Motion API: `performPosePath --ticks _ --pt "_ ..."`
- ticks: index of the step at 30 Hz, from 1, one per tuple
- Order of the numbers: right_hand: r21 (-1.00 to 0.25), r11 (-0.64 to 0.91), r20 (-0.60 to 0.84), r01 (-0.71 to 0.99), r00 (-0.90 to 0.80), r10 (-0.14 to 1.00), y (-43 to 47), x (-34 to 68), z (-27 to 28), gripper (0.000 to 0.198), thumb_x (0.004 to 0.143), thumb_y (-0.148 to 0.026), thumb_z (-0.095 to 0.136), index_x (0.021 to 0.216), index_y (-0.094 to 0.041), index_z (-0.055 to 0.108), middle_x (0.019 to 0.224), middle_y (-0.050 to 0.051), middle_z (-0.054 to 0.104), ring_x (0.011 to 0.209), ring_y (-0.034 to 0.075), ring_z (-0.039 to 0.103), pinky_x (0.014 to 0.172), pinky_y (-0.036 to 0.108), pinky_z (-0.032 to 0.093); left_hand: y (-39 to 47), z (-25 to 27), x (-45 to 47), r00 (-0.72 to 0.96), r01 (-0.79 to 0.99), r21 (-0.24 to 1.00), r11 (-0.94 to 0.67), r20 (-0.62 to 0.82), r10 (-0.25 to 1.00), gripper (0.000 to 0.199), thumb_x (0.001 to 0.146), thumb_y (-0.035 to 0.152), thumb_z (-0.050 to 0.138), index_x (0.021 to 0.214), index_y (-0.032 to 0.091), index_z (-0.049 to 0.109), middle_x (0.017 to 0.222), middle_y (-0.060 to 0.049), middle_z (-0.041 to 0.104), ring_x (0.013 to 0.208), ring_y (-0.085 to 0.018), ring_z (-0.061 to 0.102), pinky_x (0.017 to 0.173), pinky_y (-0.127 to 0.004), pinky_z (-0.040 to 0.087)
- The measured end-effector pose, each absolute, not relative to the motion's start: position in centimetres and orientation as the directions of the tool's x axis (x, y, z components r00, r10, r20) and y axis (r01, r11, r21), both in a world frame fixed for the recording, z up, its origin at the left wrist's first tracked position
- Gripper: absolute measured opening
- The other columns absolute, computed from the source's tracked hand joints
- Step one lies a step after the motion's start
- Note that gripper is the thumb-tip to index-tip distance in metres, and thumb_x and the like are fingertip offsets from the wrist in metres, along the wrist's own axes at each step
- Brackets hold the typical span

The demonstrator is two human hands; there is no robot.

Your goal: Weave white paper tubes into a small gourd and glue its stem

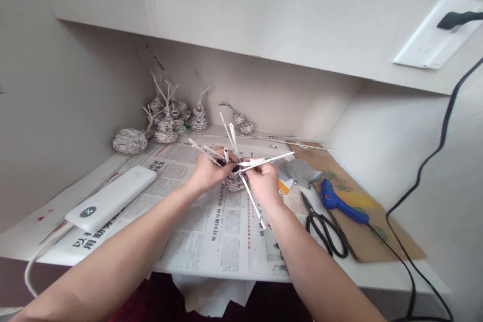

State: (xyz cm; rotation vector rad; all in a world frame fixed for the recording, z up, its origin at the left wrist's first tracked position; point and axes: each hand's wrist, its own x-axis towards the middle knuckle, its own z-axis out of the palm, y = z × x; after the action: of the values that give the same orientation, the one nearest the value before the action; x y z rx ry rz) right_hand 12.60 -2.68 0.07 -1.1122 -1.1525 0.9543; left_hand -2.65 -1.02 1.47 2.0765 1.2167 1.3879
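Observation:
A small round piece woven from rolled newspaper sits on the spread newspaper between my hands. Several thin paper tubes stick out from its top in different directions. My left hand is closed around tubes at its upper left side, thumb toward the middle. On the other side, my right hand pinches a paper tube that points to the right. Another paper tube slants down toward me, beside the right hand. The fingers hide much of the woven top.
Finished woven gourd shapes stand at the back left, with a round one nearer. A white power bank lies left. Black-handled scissors, a blue glue gun and cardboard lie right. A cabinet panel overhangs.

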Motion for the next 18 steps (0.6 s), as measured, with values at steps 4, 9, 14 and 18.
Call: performPosePath --ticks 4,9,14,18 --pt "-0.982 0.187 0.186 0.008 0.157 0.97 -2.8 12.6 0.2 0.017 0.065 -0.024 0.069 0.08 -0.018 0.073 0.062 0.0 0.069 0.051 0.015 0.061 0.049 0.025 0.05 -0.7 1.4 -2.9 0.186 0.413 0.69 -0.594 0.574 0.797 0.01 0.072 0.017 0.066 0.078 0.019 0.073 0.082 -0.003 0.071 0.079 -0.019 0.067 0.076 -0.031 0.053" --pt "-0.984 0.159 0.145 -0.08 0.158 0.977 -2.5 12.5 -0.2 0.019 0.065 -0.031 0.073 0.079 -0.017 0.073 0.061 0.0 0.067 0.051 0.014 0.059 0.048 0.024 0.049 -0.7 1.5 -2.9 0.2 0.403 0.676 -0.617 0.592 0.78 0.01 0.073 0.016 0.066 0.078 0.019 0.074 0.083 -0.004 0.071 0.081 -0.019 0.066 0.078 -0.032 0.052" --pt "-0.977 0.125 0.098 -0.17 0.159 0.982 -2.1 12.4 -0.6 0.02 0.062 -0.027 0.075 0.079 -0.017 0.072 0.057 0.0 0.066 0.051 0.015 0.06 0.049 0.024 0.049 -0.8 1.4 -2.8 0.185 0.324 0.763 -0.559 0.528 0.829 0.01 0.074 0.018 0.065 0.08 0.017 0.073 0.083 -0.004 0.07 0.079 -0.019 0.066 0.076 -0.031 0.052" --pt "-0.978 0.139 0.112 -0.157 0.17 0.979 -2.0 12.3 -0.8 0.019 0.062 -0.029 0.076 0.077 -0.018 0.072 0.058 -0.001 0.066 0.05 0.014 0.059 0.049 0.024 0.047 -0.7 1.4 -2.9 0.208 0.319 0.759 -0.568 0.529 0.823 0.011 0.074 0.016 0.064 0.081 0.017 0.073 0.083 -0.004 0.07 0.08 -0.019 0.066 0.077 -0.031 0.051"
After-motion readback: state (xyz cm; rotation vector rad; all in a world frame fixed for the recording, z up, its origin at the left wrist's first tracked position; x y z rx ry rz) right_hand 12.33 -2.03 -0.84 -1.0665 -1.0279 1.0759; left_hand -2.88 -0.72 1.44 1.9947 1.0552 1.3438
